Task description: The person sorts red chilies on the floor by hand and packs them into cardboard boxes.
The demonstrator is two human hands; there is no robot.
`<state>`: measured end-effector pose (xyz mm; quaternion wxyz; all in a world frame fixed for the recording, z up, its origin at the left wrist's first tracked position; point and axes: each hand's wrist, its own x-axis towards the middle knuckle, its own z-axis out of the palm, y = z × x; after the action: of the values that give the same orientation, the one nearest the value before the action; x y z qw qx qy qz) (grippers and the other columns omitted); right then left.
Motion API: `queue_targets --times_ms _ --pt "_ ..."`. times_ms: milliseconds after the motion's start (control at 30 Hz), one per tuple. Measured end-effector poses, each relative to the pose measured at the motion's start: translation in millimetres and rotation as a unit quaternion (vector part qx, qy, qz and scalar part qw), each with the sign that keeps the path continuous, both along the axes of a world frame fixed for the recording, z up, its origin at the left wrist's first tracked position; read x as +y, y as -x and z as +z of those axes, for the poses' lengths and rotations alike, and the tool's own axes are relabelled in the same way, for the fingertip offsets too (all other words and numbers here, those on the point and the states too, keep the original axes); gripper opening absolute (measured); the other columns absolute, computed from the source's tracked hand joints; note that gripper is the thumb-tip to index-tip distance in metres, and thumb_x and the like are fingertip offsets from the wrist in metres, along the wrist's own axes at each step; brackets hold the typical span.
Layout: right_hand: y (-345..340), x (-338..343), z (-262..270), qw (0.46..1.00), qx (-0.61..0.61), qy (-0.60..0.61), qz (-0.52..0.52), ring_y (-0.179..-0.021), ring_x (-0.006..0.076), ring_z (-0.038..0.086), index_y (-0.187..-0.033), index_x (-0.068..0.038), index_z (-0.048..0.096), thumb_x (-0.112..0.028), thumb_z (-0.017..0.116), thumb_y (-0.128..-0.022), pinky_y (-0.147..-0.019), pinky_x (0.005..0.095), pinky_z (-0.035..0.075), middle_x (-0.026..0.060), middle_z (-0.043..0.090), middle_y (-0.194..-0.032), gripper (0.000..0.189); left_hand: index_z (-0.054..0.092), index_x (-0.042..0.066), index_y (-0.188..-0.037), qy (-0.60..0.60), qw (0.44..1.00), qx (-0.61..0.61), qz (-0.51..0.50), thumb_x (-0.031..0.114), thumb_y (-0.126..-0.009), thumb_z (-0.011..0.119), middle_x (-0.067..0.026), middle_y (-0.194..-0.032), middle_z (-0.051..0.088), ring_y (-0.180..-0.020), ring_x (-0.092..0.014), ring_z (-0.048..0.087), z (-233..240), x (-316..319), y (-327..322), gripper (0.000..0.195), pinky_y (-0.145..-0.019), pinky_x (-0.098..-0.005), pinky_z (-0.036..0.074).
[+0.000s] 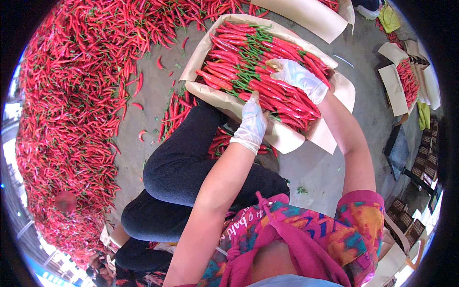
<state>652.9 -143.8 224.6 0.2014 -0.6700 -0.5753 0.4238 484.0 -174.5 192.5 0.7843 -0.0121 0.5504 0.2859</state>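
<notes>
Before me is a paper-lined box (200,89) packed with red chilli peppers (276,95), laid in rows with their green stems gathered towards the middle. My left hand (251,122), in a thin translucent glove, rests at the box's near side. Its thumb points up against the chillies, and its other fingers are partly hidden. My right hand (299,77), gloved likewise, lies palm down on the chillies towards the right side, its fingertips bent near the stems. Whether either hand grips any chillies is hard to tell.
A great heap of loose red chillies (71,125) covers the floor on the left. Smaller piles (175,111) lie by my bent legs (186,172). Another paper-lined box (304,16) stands beyond, and a filled one (407,80) at right, near a dark platform (396,152) and brown crates (425,154).
</notes>
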Motion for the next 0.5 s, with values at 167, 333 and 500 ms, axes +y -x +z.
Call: queue_targets --times_ms 167,333,500 --pt "38.2 -9.7 -30.4 0.941 -0.262 -0.213 -0.039 -0.095 0.0288 0.058 -0.108 -0.003 0.056 -0.023 0.055 -0.084 -0.083 0.0357 0.046 0.0167 0.06 -0.103 0.031 0.047 0.004 -0.113 -0.026 0.985 0.107 -0.135 0.038 -0.089 0.048 -0.016 -0.108 0.05 -0.092 -0.033 0.053 -44.5 -0.5 10.9 0.042 -0.077 -0.0468 0.046" --pt "90.7 -13.1 -50.7 0.875 -0.382 -0.282 -0.095 -0.114 0.0275 0.044 -0.119 -0.004 0.051 -0.033 0.051 -0.083 -0.101 0.0427 0.028 0.0121 0.051 -0.122 0.046 0.062 -0.001 -0.085 -0.104 0.902 0.249 -0.336 0.045 -0.089 0.046 -0.0111 -0.073 0.062 -0.062 -0.024 0.058 -47.5 20.6 19.8 0.049 -0.053 -0.0346 0.045" --pt "89.1 -4.1 -57.9 0.878 -0.358 -0.283 -0.143 -0.118 0.0258 0.043 -0.12 -0.006 0.051 -0.028 0.047 -0.086 -0.102 0.0409 0.029 0.0096 0.051 -0.123 0.041 0.058 0.007 -0.101 -0.083 0.967 -0.001 -0.241 0.019 -0.091 0.049 -0.0065 -0.079 0.061 -0.06 -0.02 0.056 -30.4 29.2 31.5 0.018 -0.052 -0.0285 0.045"
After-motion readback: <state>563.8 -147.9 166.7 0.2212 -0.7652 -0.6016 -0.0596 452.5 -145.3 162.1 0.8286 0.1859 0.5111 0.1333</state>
